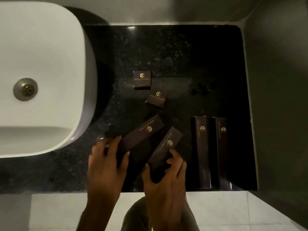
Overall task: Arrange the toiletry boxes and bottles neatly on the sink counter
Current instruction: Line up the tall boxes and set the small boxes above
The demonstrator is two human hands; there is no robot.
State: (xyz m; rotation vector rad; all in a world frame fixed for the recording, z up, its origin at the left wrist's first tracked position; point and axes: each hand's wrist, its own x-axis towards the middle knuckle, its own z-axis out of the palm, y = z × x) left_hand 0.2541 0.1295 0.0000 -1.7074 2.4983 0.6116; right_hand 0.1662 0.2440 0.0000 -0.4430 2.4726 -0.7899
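Note:
Several dark boxes with gold logos lie on the black granite counter (pixel 166 52). My left hand (pixel 106 165) grips the near end of one long box (pixel 143 132), which is angled up to the right. My right hand (pixel 165 179) grips the near end of a second long box (pixel 168 144), angled the same way. Two more long boxes (pixel 200 152) (pixel 223 152) lie side by side, parallel, at the right near the front edge. A small square box (pixel 142 79) sits mid-counter, with another small box (pixel 157 99) tilted just below it. Two dark bottle caps (pixel 203 88) are barely visible to the right.
A white basin (pixel 50 47) with a metal drain (pixel 25 89) fills the left. A grey wall (pixel 276 80) borders the counter on the right and at the back. The counter's front edge runs below my hands, above the pale tiled floor (pixel 225 210).

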